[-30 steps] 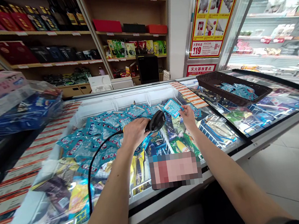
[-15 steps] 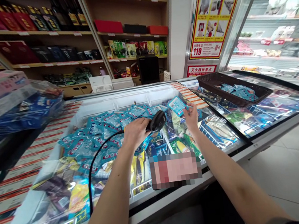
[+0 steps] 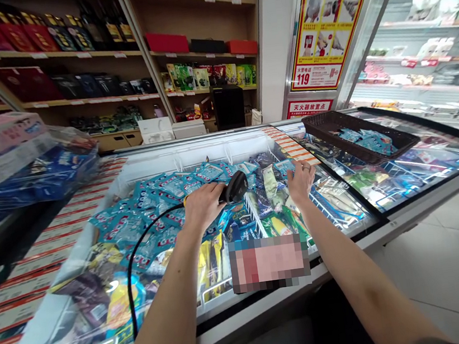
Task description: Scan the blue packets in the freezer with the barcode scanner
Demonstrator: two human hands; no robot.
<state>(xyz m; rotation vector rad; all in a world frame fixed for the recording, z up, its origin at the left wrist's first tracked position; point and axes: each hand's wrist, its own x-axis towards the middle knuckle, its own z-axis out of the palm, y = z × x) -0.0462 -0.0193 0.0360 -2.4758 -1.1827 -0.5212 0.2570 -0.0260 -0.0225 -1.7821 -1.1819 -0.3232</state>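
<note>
Gripping black scanner (image 3: 237, 186) over freezer (image 3: 153, 157) of blue packets (image 3: 151, 199), left hand (image 3: 203, 206) fingers wrapped round it; right hand (image 3: 300, 184) beside single blue packet (image 3: 283, 167), fingers loosely curled, any hold unclear

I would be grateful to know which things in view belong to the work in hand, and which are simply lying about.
Apparently part of the work:
black corded scanner, held in the left hand
flat teal packets, one beside the right hand
probably the brown rectangular basket, holding similar packets

Apparently just lying about:
plastic-wrapped blue-and-pink bundle
long red box
</note>
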